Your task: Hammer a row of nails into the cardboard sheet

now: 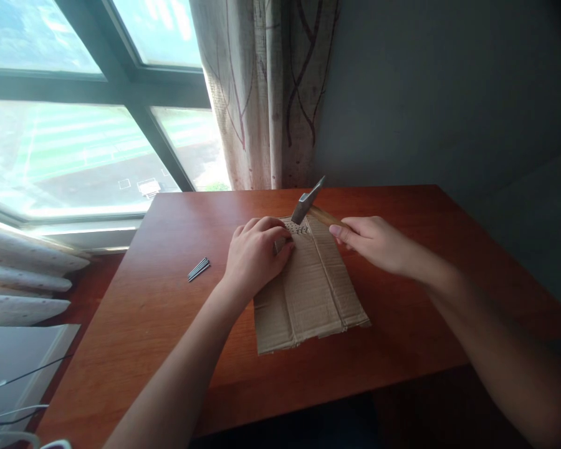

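A flat piece of brown cardboard (308, 293) lies on the reddish wooden table (168, 324). My left hand (257, 252) rests on its upper left part with fingers pinched together near a row of small dark nail heads (300, 231); what it pinches is too small to name. My right hand (371, 240) is wrapped round the wooden handle of a hammer (308, 201). The metal hammer head hovers just above the cardboard's far edge, close to my left fingertips.
A small bundle of loose nails (199, 269) lies on the table left of my left hand. A patterned curtain (266, 93) hangs behind the table, a large window (75, 125) to the left, and a grey wall to the right.
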`<state>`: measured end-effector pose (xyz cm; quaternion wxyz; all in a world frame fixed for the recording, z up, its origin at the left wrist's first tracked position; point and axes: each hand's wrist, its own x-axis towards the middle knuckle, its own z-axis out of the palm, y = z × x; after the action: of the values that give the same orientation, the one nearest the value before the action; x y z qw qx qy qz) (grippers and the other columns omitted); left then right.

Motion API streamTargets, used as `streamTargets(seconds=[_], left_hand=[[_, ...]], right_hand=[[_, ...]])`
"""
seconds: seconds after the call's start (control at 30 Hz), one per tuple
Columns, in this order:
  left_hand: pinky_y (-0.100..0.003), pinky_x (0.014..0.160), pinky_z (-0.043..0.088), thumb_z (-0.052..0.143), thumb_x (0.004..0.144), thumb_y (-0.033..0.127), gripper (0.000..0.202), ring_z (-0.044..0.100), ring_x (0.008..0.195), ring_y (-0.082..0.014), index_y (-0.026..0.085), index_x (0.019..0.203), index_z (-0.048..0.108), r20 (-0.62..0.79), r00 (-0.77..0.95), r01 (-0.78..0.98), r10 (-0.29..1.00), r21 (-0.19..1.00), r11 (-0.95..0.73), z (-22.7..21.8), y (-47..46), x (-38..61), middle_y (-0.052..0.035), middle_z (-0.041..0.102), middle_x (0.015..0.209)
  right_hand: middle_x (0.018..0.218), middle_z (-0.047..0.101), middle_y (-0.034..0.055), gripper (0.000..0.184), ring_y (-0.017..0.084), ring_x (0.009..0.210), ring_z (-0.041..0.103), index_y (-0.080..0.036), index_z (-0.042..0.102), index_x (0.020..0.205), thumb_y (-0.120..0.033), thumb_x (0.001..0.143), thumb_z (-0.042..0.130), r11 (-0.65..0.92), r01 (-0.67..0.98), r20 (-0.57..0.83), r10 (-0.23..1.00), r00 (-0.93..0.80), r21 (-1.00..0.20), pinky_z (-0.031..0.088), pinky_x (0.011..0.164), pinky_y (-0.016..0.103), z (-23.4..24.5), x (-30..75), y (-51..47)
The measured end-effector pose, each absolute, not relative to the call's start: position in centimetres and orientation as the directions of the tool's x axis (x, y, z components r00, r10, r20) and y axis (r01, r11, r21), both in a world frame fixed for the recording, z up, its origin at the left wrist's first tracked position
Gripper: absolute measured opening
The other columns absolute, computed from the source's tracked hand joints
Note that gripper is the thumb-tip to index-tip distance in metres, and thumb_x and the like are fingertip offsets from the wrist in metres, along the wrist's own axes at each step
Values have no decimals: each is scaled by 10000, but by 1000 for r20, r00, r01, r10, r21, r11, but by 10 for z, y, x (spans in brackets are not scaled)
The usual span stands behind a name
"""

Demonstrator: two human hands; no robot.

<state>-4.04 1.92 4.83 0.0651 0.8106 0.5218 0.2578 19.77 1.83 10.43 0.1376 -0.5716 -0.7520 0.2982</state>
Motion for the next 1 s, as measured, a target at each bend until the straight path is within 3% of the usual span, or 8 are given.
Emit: streamTargets(seconds=[0.13, 0.37, 0.43, 0.53, 0.63, 0.7, 0.9, 1.0], left_hand=[[-429, 914, 475, 639, 878, 338, 137, 616, 1077, -271, 275, 950, 738, 353, 328, 815, 876, 364, -451, 47, 20, -41, -20, 710, 1162], [-426, 922, 472, 636, 882, 334, 133, 615, 1077, -263, 278, 953, 734, 352, 330, 812, 876, 368, -453, 46, 19, -42, -22, 707, 1166], [-424, 921, 471, 636, 882, 333, 132, 614, 1080, -264, 275, 950, 733, 352, 329, 813, 876, 366, -452, 46, 19, -42, -23, 707, 1167], [-428, 924, 468, 633, 884, 331, 130, 613, 1084, -265, 274, 951, 729, 353, 330, 814, 876, 363, -453, 46, 19, -42, -23, 705, 1172], [-432, 921, 470, 630, 888, 333, 130, 612, 1087, -266, 269, 953, 723, 355, 332, 814, 874, 360, -455, 46, 18, -42, -21, 704, 1170], [-432, 924, 471, 627, 892, 330, 131, 610, 1087, -264, 267, 962, 718, 360, 333, 812, 872, 361, -459, 46, 17, -42, -23, 702, 1172], [-448, 956, 481, 630, 889, 295, 135, 622, 1081, -260, 259, 991, 710, 380, 329, 793, 864, 386, -472, 43, 15, -41, -42, 697, 1172], [-418, 935, 509, 620, 888, 258, 156, 642, 1065, -242, 235, 1018, 701, 461, 318, 734, 828, 433, -523, 48, 16, -45, -63, 693, 1167]], right_hand=[[628, 419, -27, 469, 124, 568, 386, -216, 457, 700, -620, 937, 460, 179, 662, 2, 966, -259, -728, 264, 544, 297, 107, 201, 15], [552, 311, -48, 527, 100, 471, 293, -241, 315, 621, -611, 882, 585, 191, 264, 198, 980, 1, -945, 231, 458, 297, 93, 192, 7], [526, 289, -53, 547, 97, 450, 277, -245, 299, 614, -635, 870, 585, 197, 218, 219, 972, 82, -956, 220, 442, 298, 86, 190, 7], [500, 277, -70, 485, 94, 421, 271, -247, 387, 661, -636, 870, 586, 228, 157, 255, 951, 174, -961, 228, 419, 289, 77, 189, 9], [483, 271, -88, 416, 80, 392, 253, -237, 482, 729, -606, 885, 593, 321, 60, 326, 919, 221, -945, 215, 390, 263, 67, 189, 12], [479, 276, -87, 432, 67, 382, 260, -225, 468, 681, -575, 893, 608, 404, 12, 394, 886, 246, -915, 206, 377, 247, 61, 190, 14], [529, 403, -49, 465, 87, 449, 432, -213, 418, 606, -500, 902, 634, 481, -44, 461, 859, 223, -875, 374, 420, 241, 54, 198, 11], [482, 312, -80, 476, 62, 370, 319, -216, 363, 597, -451, 924, 617, 445, -124, 416, 886, 206, -887, 245, 347, 220, 53, 202, 10]])
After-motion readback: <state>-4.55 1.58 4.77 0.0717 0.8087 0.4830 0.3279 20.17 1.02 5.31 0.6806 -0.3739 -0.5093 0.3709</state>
